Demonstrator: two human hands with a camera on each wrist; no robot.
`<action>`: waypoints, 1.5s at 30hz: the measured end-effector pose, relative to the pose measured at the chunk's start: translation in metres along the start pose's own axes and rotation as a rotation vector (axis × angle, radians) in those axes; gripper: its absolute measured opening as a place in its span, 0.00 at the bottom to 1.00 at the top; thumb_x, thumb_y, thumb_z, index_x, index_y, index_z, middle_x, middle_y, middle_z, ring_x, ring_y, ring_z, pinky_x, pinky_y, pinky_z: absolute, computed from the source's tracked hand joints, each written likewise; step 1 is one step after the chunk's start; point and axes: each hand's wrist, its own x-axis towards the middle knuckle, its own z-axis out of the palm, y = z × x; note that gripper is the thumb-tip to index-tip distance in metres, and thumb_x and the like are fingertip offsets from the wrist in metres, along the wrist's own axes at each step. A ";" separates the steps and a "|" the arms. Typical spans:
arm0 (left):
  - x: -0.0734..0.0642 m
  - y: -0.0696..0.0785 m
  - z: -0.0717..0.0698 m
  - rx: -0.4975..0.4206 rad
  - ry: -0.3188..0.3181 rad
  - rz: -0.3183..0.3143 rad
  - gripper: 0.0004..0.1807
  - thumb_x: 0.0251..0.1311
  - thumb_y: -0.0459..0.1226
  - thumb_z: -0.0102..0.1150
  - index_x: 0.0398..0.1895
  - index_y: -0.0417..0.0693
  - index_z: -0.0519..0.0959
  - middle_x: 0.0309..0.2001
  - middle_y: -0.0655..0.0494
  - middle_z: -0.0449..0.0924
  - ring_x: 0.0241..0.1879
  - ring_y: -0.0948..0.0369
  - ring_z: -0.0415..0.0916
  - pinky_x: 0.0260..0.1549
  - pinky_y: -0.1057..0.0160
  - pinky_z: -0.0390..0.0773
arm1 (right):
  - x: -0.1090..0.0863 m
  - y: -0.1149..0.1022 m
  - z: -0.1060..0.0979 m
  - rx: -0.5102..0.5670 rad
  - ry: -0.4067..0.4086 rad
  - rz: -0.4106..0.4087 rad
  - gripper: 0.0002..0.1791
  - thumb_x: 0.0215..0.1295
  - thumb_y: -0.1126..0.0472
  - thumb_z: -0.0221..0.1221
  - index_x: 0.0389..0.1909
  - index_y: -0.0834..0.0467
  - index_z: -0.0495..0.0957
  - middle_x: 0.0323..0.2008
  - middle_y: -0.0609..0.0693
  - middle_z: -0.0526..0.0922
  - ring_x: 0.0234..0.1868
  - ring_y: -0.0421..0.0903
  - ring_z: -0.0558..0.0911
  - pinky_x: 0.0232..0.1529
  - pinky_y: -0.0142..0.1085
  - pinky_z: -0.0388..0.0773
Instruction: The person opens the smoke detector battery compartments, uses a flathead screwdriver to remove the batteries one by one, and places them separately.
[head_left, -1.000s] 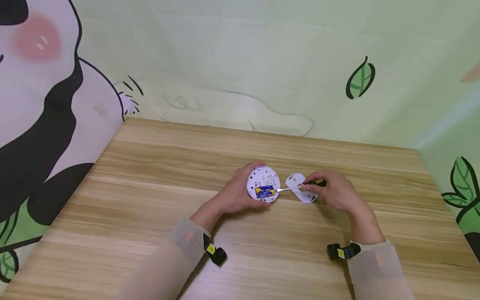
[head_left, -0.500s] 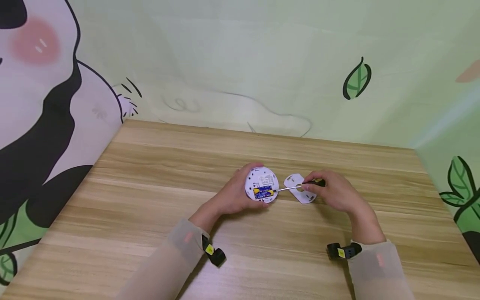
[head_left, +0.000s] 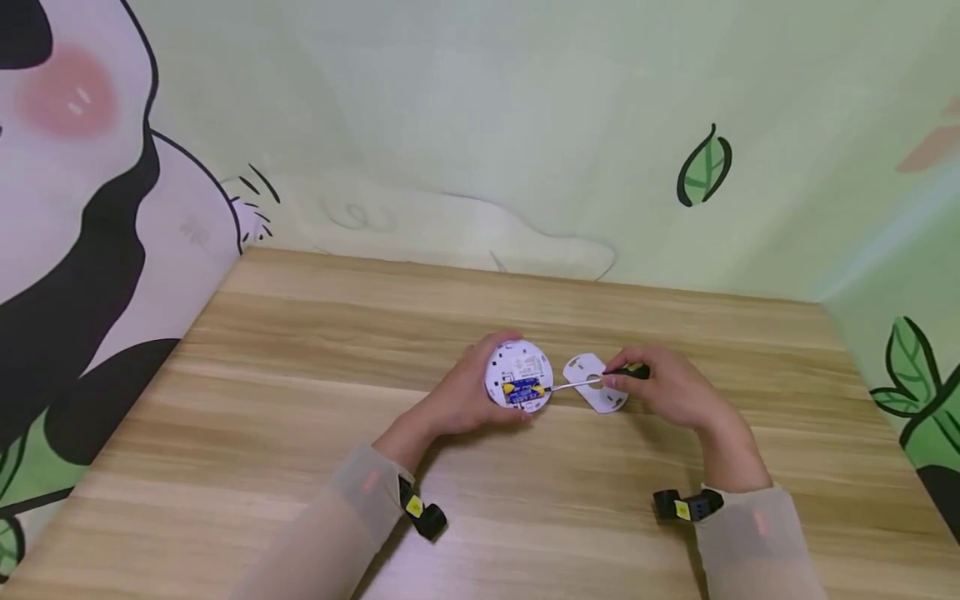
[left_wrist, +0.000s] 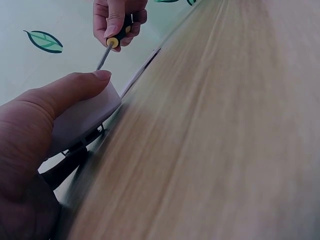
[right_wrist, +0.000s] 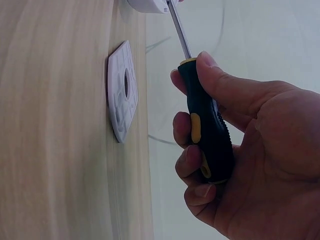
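In the head view my left hand point(head_left: 468, 392) grips a round white smoke alarm point(head_left: 517, 358) by its rim, back face up. Blue-and-yellow batteries point(head_left: 523, 391) sit in its open compartment. My right hand point(head_left: 671, 387) holds a flat-tipped screwdriver point(head_left: 573, 384), whose tip meets the batteries' right end. The right wrist view shows curled fingers around the screwdriver's dark green and yellow handle point(right_wrist: 205, 125). A white mounting plate point(head_left: 581, 379) with a central hole lies on the table, partly beneath the screwdriver. In the left wrist view my left thumb point(left_wrist: 75, 90) presses the alarm's side.
The wooden table point(head_left: 337, 333) meets a pale green printed wall covering point(head_left: 450, 125) at its back edge. A panda print point(head_left: 112, 208) covers the left side. Small black cameras point(head_left: 427, 521) are strapped to both wrists.
The head view has shifted slightly, so everything sits a little lower and further left. Both hands keep their holds, and the screwdriver tip stays at the batteries' right end.
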 end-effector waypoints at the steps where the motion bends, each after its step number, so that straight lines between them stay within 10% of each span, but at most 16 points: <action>1: 0.000 0.000 0.001 -0.003 -0.001 -0.002 0.64 0.38 0.48 0.87 0.79 0.60 0.57 0.72 0.54 0.68 0.68 0.49 0.68 0.73 0.43 0.65 | 0.000 0.001 0.000 0.003 -0.001 0.001 0.08 0.72 0.53 0.64 0.45 0.51 0.87 0.53 0.55 0.86 0.56 0.55 0.79 0.56 0.49 0.74; 45: 0.000 -0.001 0.003 0.005 0.011 0.006 0.64 0.38 0.50 0.87 0.80 0.60 0.56 0.72 0.54 0.68 0.69 0.51 0.68 0.76 0.43 0.60 | -0.001 0.000 -0.001 -0.028 0.049 -0.010 0.07 0.69 0.55 0.66 0.44 0.51 0.87 0.51 0.55 0.86 0.51 0.53 0.80 0.51 0.43 0.74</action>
